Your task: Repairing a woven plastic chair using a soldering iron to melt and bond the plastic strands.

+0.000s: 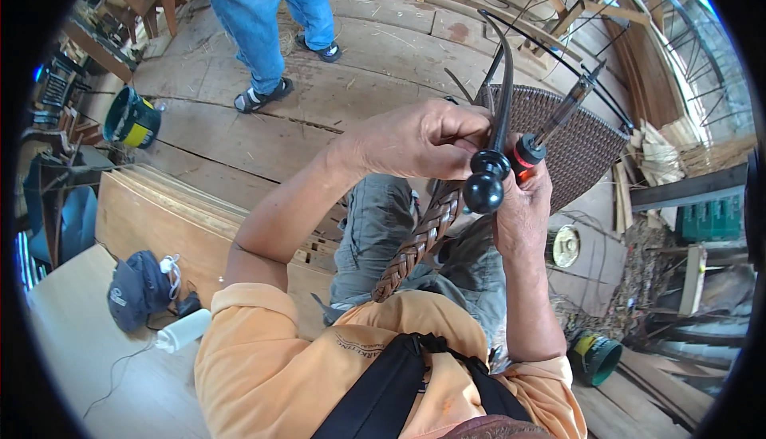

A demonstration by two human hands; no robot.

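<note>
A woven brown wicker panel (570, 140) with dark curved bars stands over my lap. One curved bar (503, 80) ends in a glossy black ball finial (483, 192) between my hands. A thick brown braid (419, 248) runs from there down toward my shirt. My left hand (447, 137) is closed in a pinch beside the finial; what its fingertips grip is hidden. My right hand (525, 208) is wrapped around a tool with a black, red-banded handle (529, 152), its slim shaft angled up and away over the panel. An orange glow shows beside that handle.
Ahead, a person in blue jeans (263, 16) stands on the plank floor. Stacked boards (159, 216) lie at left, near a dark cap (137, 291) and a white cylinder (183, 330). Green buckets (132, 118) stand at far left and lower right; a round tin (565, 245) is right of my knees.
</note>
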